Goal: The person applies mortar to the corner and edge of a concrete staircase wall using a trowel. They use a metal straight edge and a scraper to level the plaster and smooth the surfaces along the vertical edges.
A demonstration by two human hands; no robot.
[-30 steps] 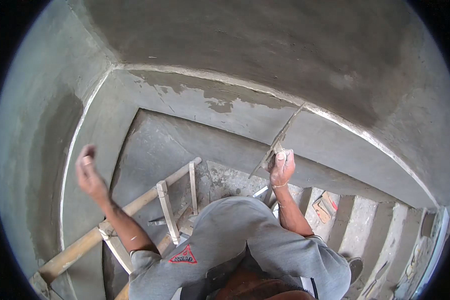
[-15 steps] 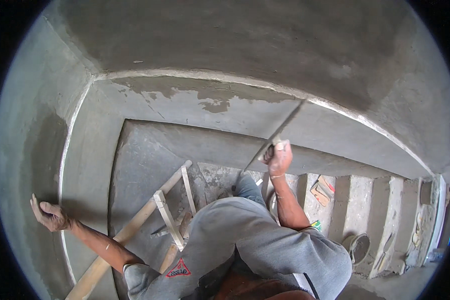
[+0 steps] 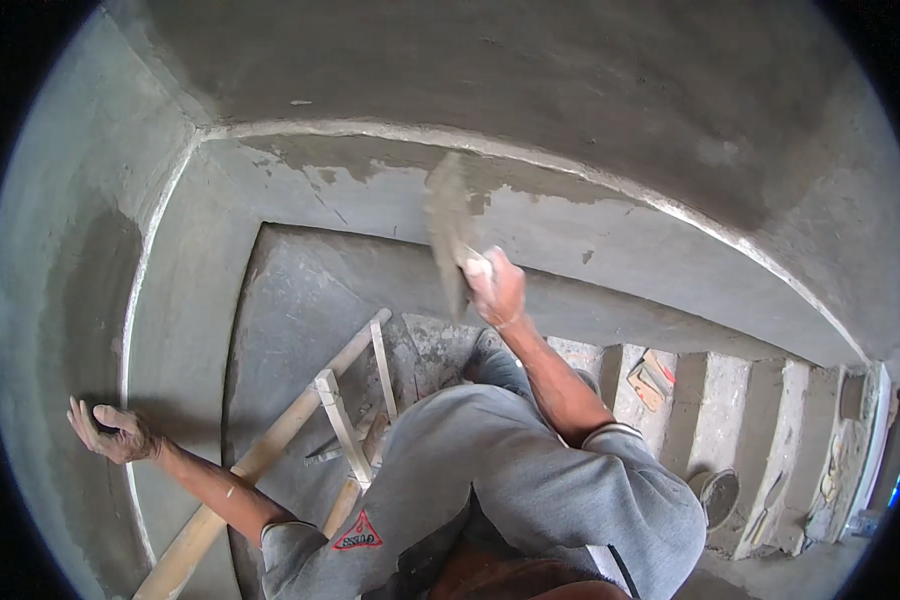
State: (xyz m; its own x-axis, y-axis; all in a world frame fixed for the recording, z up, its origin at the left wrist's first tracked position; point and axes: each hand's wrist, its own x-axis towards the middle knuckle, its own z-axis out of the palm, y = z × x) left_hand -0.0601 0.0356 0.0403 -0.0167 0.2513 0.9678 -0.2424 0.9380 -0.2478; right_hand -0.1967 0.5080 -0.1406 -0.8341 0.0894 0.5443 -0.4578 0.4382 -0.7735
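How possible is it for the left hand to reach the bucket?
Probably not: the left hand is far left by the wall, while the bucket sits right, with the body between.

Everything is seen from above by a wide head-worn camera, turned down. The left hand (image 3: 115,432) and right hand (image 3: 497,290) are seen from near, and the stairs (image 3: 718,405) are seen farther away.

The wall (image 3: 370,212) was matt cement render, smooth, patchily damp-looking. The steps (image 3: 722,400) were rough and cement-stained. The ladder (image 3: 302,408) was bare wood; the shirt (image 3: 570,485), matt cloth. The trowel (image 3: 450,225) looked dull, though blurred.
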